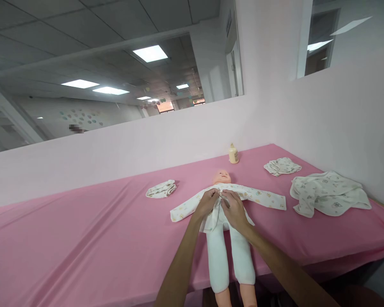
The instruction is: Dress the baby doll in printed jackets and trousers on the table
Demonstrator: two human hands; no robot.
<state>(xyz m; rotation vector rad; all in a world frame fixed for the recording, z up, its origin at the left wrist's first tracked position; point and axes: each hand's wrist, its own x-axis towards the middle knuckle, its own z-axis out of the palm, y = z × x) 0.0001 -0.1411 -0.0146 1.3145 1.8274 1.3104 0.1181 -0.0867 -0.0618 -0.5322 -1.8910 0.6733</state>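
Observation:
A baby doll (pixel 222 176) lies on its back on the pink-covered table, its feet toward me and hanging past the front edge. It wears a white patterned baby shirt (pixel 261 196) with the long sleeves spread out to both sides, and white trousers (pixel 218 260). My left hand (pixel 208 202) pinches the front of the shirt just below the doll's chin. Close beside it, my right hand (pixel 234 208) pinches the shirt's other front edge at the same spot. Whatever fastening lies between the fingertips is too small to make out. Below my hands the shirt front hangs partly apart.
The pink sheet (pixel 92 238) covers the table. A folded white cloth (pixel 161 189) lies left of the doll. Behind its head stands a cream pump bottle (pixel 233 154). To the right are a folded garment (pixel 282 166) and a loose patterned garment (pixel 329 194). Walls with windows border the table.

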